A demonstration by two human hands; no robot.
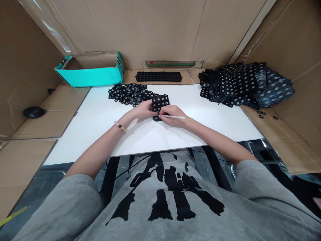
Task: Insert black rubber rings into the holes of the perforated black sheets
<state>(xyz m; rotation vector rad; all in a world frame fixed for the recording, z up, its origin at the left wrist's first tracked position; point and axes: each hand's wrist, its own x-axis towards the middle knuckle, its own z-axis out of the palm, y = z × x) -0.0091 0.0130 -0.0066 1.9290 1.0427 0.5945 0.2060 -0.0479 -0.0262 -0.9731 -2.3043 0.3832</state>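
Note:
A black sheet with rows of pale round spots (162, 100) is held over the white table, in the middle of the view. My left hand (144, 109) grips the sheet's left edge between thumb and fingers. In my right hand (174, 115) is a thin white pen-like tool (177, 117), its tip against the lower part of the sheet. Just behind my left hand lies a heap of small black rings (129, 93). Whether the spots are holes or solid discs is too small to tell.
A turquoise open box (92, 77) stands at the back left. In the back middle lies a black perforated strip (158, 76). Stacked spotted sheets (238, 83) fill the back right, with several loose rings (260, 116) nearby. A black round object (34, 112) sits at left. Cardboard walls (160, 30) enclose the table (140, 140).

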